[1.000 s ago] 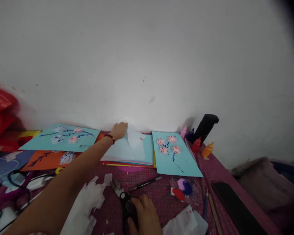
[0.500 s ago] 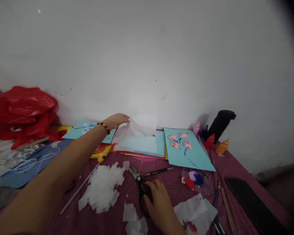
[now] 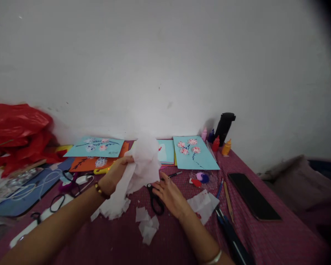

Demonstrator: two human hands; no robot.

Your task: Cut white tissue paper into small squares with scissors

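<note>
My left hand (image 3: 116,173) grips a sheet of thin white tissue paper (image 3: 143,162) and holds it up above the maroon cloth (image 3: 182,235). My right hand (image 3: 168,194) lies flat with its fingers spread, resting on the black scissors (image 3: 155,200). A pile of torn tissue scraps (image 3: 113,207) lies below the raised sheet, and a few more scraps (image 3: 148,225) sit nearer to me. A black pen (image 3: 174,174) lies just beyond my right hand.
Light blue cards with painted blossoms (image 3: 194,151) (image 3: 97,146) and an orange card (image 3: 91,162) lie by the wall. Small paint bottles (image 3: 220,144), a black flask (image 3: 224,127), a dark phone (image 3: 253,200), pencils (image 3: 228,200), a stained tissue (image 3: 202,204), cables (image 3: 57,200) and a red plastic bag (image 3: 16,132) surround them.
My left hand has pulled the tissue sheet off the card stack by the wall and drawn it back toward me. My right hand now lies flat on the scissors.
</note>
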